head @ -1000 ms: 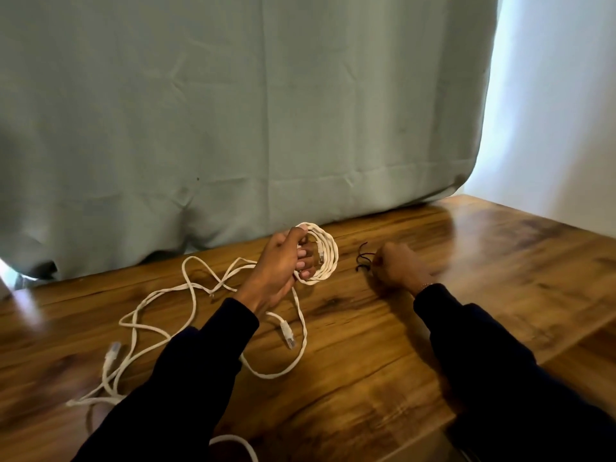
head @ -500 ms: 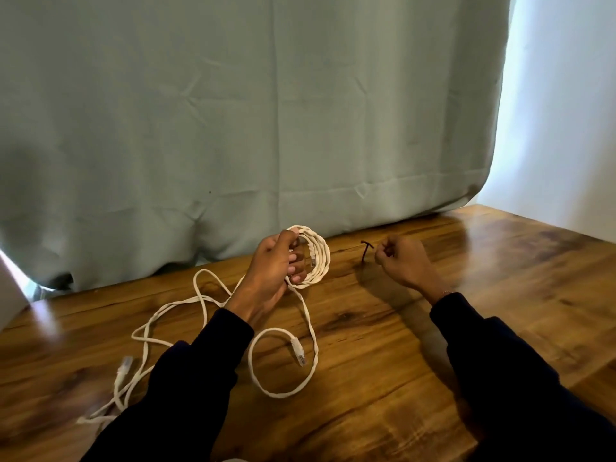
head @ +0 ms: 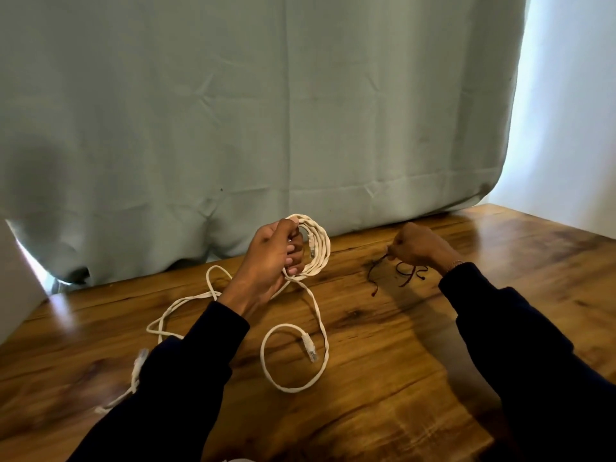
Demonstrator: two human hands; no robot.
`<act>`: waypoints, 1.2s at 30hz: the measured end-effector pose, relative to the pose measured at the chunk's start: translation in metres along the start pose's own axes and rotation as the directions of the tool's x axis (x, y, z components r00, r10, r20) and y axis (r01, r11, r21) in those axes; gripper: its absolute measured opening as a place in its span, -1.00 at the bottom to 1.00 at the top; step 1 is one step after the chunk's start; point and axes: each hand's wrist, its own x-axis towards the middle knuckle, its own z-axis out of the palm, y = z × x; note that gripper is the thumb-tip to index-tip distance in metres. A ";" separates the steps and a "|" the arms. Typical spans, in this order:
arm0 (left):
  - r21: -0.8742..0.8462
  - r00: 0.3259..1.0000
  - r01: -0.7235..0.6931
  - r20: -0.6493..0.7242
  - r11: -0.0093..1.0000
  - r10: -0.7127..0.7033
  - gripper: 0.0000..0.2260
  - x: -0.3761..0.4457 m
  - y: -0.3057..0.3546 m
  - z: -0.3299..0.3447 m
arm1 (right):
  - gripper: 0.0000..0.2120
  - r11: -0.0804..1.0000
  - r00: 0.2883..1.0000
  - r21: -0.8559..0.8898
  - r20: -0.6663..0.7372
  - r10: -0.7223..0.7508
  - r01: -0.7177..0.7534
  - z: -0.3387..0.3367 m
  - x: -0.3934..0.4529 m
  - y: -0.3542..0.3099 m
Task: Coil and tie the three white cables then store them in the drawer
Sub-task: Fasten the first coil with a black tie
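A: How many cables?

B: I count 1 coil [head: 315, 246], white, several loops bunched into a ring, held upright above the table [head: 383, 345]. The left hand [head: 271, 261] grips it, fingers curled through the ring, thumb on top. 1 plug sits inside the loops.

A: And the rest?

B: The coil's tail [head: 300, 358] drops to the table and curls into 1 open loop, ending in a clear plug [head: 309, 346]. More loose cable [head: 186, 303] snakes left under the sleeve, with 1 more plug [head: 141, 358] near the left forearm. Whether that is 1 cable or 2 I cannot tell; the sleeve hides the crossings.

A: The right hand [head: 416, 245]?

B: Curled, pinching 1 dark tie [head: 378, 270] that hangs from its fingertips to the table. Beside it lie more dark ties [head: 411, 271], perhaps 2, tangled and blurred.

A: Behind?

B: 1 grey-green curtain [head: 266, 111] along the table's far edge.
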 end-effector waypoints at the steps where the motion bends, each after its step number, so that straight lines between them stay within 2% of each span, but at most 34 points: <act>1: 0.000 1.000 -0.005 0.002 1.000 0.005 -0.69 0.000 0.001 0.000 | -0.74 1.000 0.999 -0.027 0.043 -0.010 0.011 -0.004 -0.002 -0.005; 3: 0.011 1.000 -0.013 0.005 1.000 0.013 -0.68 0.000 0.002 0.000 | -0.72 0.996 0.991 -0.075 0.126 -0.036 0.046 -0.014 -0.009 -0.015; 5: 0.025 1.000 -0.016 0.005 1.000 0.015 -0.68 -0.002 0.002 -0.001 | -0.73 0.995 0.984 -0.047 0.160 -0.084 0.093 -0.025 -0.020 -0.026; 7: 0.026 1.000 -0.018 0.005 0.999 0.018 -0.68 -0.003 0.002 -0.003 | -0.75 0.976 0.970 0.146 0.158 -0.183 0.160 -0.036 -0.037 -0.040; 9: 0.005 1.000 -0.017 -0.006 1.000 0.017 -0.69 -0.003 0.003 -0.007 | -0.75 0.880 0.939 0.401 0.117 -0.324 0.253 -0.050 -0.058 -0.062; 11: -0.010 1.000 -0.016 -0.027 1.000 0.015 -0.68 -0.002 0.005 -0.013 | -0.78 0.778 0.897 0.504 0.016 -0.442 0.375 -0.065 -0.079 -0.089; 14: -0.012 0.998 -0.021 -0.062 1.000 0.020 -0.63 -0.001 0.008 -0.023 | -0.79 0.741 0.834 0.388 -0.181 -0.522 0.548 -0.084 -0.103 -0.128; 16: -0.027 0.996 -0.034 -0.085 0.999 0.031 -0.65 -0.003 0.013 -0.029 | -0.80 0.751 0.792 0.258 -0.266 -0.550 0.608 -0.091 -0.114 -0.151; 21: -0.037 0.988 -0.078 -0.136 0.996 0.072 -0.66 -0.014 0.033 -0.040 | -0.75 0.785 0.750 0.045 -0.330 -0.573 0.618 -0.079 -0.111 -0.192; 24: 0.009 0.978 -0.116 -0.176 0.993 0.116 -0.55 -0.020 0.045 -0.046 | -0.74 0.810 0.738 -0.024 -0.396 -0.546 0.586 -0.063 -0.104 -0.211; 26: 0.050 0.966 -0.134 -0.218 0.990 0.142 -0.62 -0.022 0.051 -0.050 | -0.73 0.826 0.709 -0.056 -0.483 -0.514 0.561 -0.051 -0.101 -0.223; 31: 0.107 0.943 -0.142 -0.289 0.984 0.167 -0.69 -0.020 0.057 -0.062 | -0.73 0.802 0.548 -0.086 -0.687 -0.478 0.591 -0.033 -0.097 -0.245; 36: 0.106 0.935 -0.157 -0.303 0.982 0.182 -0.69 -0.017 0.057 -0.069 | -0.75 0.755 0.488 -0.089 -0.713 -0.504 0.650 -0.021 -0.097 -0.253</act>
